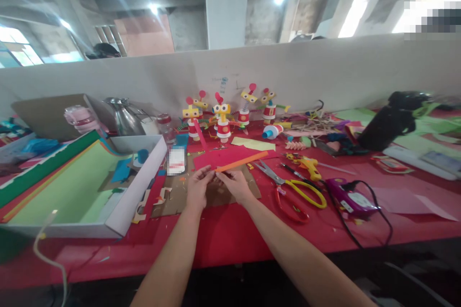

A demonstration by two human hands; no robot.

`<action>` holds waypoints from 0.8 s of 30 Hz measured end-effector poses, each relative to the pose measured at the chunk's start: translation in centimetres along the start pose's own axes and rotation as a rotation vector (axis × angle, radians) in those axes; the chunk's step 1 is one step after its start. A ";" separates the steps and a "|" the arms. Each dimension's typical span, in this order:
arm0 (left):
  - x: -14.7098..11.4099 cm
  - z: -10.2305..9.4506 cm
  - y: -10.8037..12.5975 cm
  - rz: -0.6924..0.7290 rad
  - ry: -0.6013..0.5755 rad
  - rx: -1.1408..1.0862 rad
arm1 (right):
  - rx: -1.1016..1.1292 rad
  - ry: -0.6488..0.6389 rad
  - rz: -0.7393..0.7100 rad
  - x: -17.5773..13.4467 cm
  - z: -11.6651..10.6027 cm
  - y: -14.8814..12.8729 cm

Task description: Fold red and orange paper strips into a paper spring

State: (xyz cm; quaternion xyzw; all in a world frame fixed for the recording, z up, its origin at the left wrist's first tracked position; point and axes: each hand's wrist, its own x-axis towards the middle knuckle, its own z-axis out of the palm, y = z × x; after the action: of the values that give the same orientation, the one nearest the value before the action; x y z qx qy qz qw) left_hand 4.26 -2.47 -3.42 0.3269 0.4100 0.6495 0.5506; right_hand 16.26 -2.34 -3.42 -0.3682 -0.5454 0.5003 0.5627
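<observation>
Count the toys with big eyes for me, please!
5: left toy, rear toy behind it, middle toy, next toy to its right, and far-right toy. More may be hidden behind them.

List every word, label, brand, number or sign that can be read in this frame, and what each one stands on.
No text is legible enough to quote.
Blue marks on the partition: writing-like, too blurred to read.
White label on the purple box: too small to read.
Phone screen: pixelated, unreadable.
Gold emblem on the front red-and-white cup figure: too small to make out.
Blue-capped bottle: any print too blurred to read.
</observation>
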 end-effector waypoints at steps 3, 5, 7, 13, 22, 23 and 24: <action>-0.2 0.2 0.1 -0.013 -0.002 -0.008 | 0.002 0.056 0.007 0.1 0.0 0.4; -0.3 0.4 0.2 -0.012 -0.011 -0.008 | 0.009 0.085 0.010 0.0 0.0 0.5; -0.5 0.5 0.3 -0.013 -0.025 -0.024 | -0.005 0.108 0.014 0.0 -0.1 0.4; -0.9 0.5 0.7 -0.053 -0.109 0.060 | -0.054 0.024 0.083 0.2 -0.8 -0.3; -0.7 0.3 0.3 -0.054 -0.144 0.008 | 0.054 0.010 0.117 0.6 -1.2 -0.3; -0.7 0.4 0.3 -0.069 -0.139 -0.008 | 0.061 0.013 0.116 0.6 -1.2 -0.3; -0.7 0.4 0.4 -0.083 -0.132 -0.023 | 0.069 0.017 0.112 0.6 -1.1 -0.3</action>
State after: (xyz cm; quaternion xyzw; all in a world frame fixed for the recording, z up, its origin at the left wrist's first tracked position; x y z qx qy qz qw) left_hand 4.59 -3.13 -2.83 0.3453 0.3785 0.6080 0.6066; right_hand 17.36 -1.71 -3.09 -0.3830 -0.5015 0.5465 0.5506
